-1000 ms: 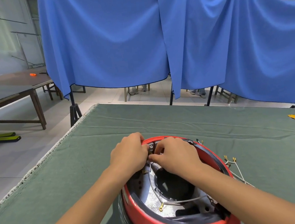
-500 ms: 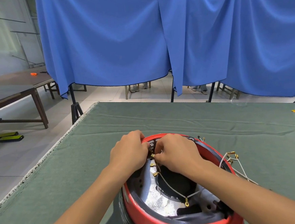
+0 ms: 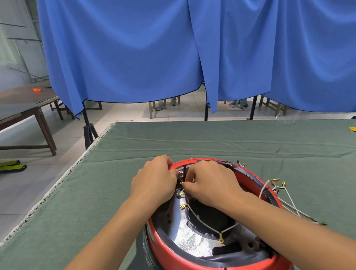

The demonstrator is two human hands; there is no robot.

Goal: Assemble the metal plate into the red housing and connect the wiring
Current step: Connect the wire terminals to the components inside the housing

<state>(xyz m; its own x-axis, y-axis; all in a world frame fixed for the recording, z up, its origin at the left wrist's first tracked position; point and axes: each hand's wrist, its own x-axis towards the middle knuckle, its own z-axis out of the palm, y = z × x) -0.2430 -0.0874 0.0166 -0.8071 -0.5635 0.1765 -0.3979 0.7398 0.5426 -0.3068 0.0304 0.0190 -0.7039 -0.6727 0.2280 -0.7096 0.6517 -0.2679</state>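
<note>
Head view showed the green-clothed surface [image 3: 215, 136] with the red housing [image 3: 178, 260] sitting at its near edge, the metal plate [image 3: 180, 230] already seated inside it, so the job looked to be well into the wiring step. Both hands were bunched at the housing's far rim, left hand [image 3: 155, 181] curled over the rim and right hand [image 3: 210, 181] with its grip pinched on a small brass terminal [image 3: 182, 183] beside the black connector block [image 3: 181, 172]. Next, by my reckoning, that terminal needed pushing squarely home, then the loose white wires [image 3: 288, 198] trailing over the right rim wanted fetching in.
</note>
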